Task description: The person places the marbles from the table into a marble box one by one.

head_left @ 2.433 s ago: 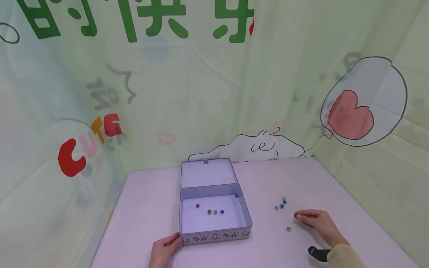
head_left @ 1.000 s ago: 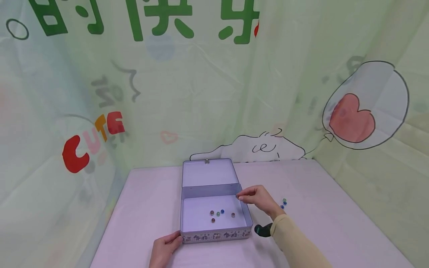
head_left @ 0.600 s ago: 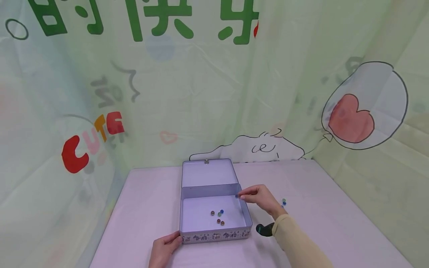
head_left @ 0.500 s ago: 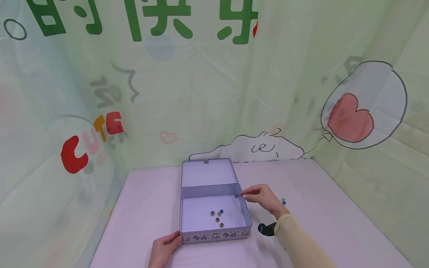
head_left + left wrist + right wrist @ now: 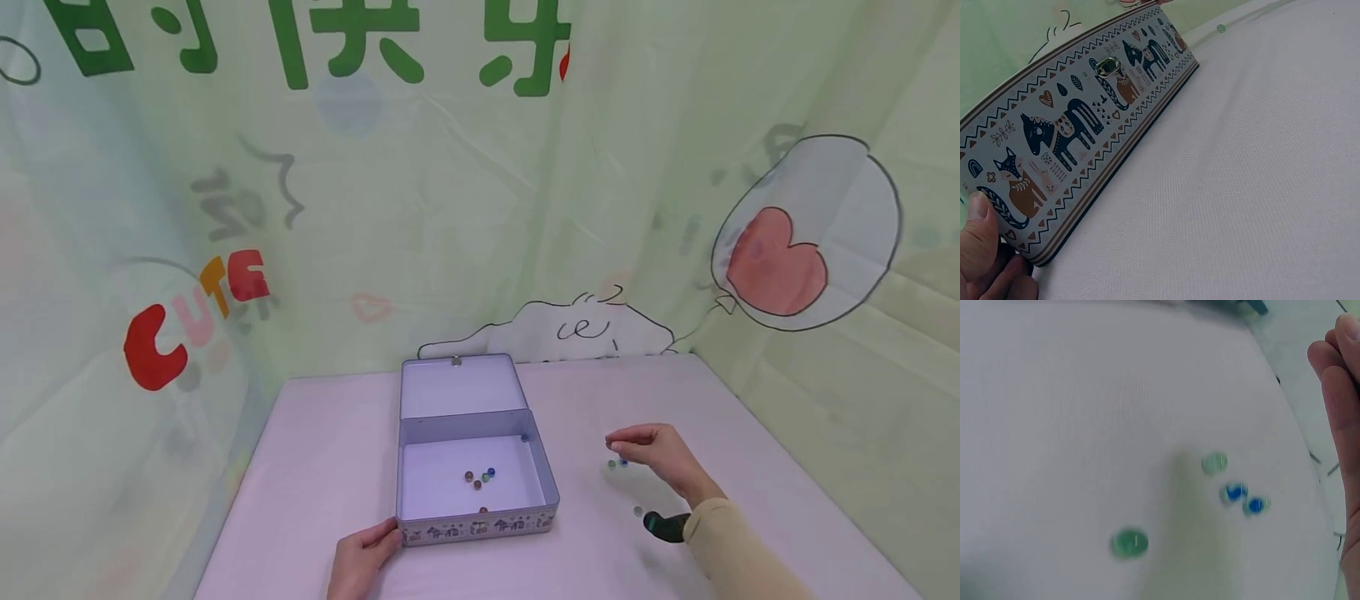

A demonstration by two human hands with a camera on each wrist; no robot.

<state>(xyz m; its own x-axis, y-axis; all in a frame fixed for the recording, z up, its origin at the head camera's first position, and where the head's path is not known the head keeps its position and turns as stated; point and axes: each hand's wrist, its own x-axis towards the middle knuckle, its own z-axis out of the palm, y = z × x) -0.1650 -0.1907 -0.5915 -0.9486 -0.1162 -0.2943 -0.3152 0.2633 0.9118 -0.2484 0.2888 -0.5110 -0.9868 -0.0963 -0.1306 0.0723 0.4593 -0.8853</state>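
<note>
My left hand (image 5: 362, 560) grips the front left corner of an open tin box (image 5: 480, 527). In the left wrist view, its thumb (image 5: 979, 215) presses the patterned front wall and the other fingers curl below the corner. Inside the box lie several marbles: a blue marble (image 5: 491, 472), a green marble (image 5: 485, 477), brown marbles, one (image 5: 483, 510) of them at the front wall, and another at the back right. To the right, my right hand (image 5: 663, 454) hovers over loose marbles, fingertips together, with nothing visible between them. A green marble (image 5: 1215, 463) and two blue marbles lie near it.
Another green marble (image 5: 1129, 542) lies apart, nearer the person. The tin's hinged lid (image 5: 461, 390) is folded back behind it. A pale cloth covers the table (image 5: 330, 450), and a printed curtain (image 5: 450, 208) encloses its back and sides.
My right hand has moved from the box's right rim to the loose marbles on the right. A brown marble inside has rolled to the front wall. The left hand keeps its hold.
</note>
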